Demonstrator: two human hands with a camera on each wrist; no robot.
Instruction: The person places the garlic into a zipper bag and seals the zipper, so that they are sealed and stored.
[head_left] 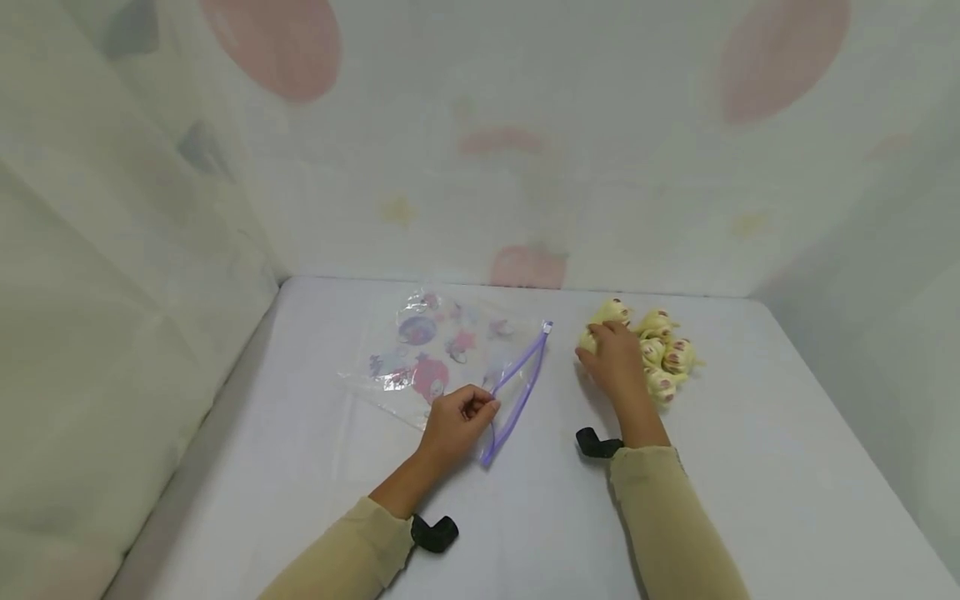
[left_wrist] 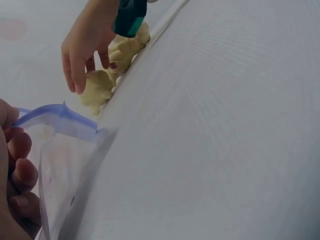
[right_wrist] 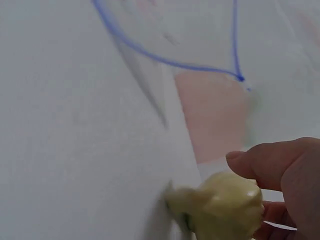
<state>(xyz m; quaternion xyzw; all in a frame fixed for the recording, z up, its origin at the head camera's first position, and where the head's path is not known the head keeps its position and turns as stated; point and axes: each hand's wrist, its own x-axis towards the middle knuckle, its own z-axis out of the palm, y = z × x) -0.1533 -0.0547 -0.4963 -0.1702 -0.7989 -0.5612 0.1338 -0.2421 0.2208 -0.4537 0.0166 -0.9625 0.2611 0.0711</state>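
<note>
A clear zip bag (head_left: 450,350) with pink and purple prints and a purple zip edge lies on the white table, its mouth parted toward the right. My left hand (head_left: 459,421) pinches the near side of that mouth by the zip. At the right, my right hand (head_left: 618,360) has thumb and fingers around a pale yellow, garlic-like bulb (right_wrist: 225,205) at the left of a cluster. Reddish marks dot the other yellow bulbs (head_left: 678,356), which sit bunched just right of this hand. The hand partly covers the bulb in the head view.
The white table (head_left: 780,467) ends at a pale printed curtain (head_left: 637,208) behind it. Another curtain (head_left: 97,333) hangs along the left side. A black wrist mount (head_left: 435,533) sticks out by the left sleeve, and a similar mount (head_left: 596,443) by the right one.
</note>
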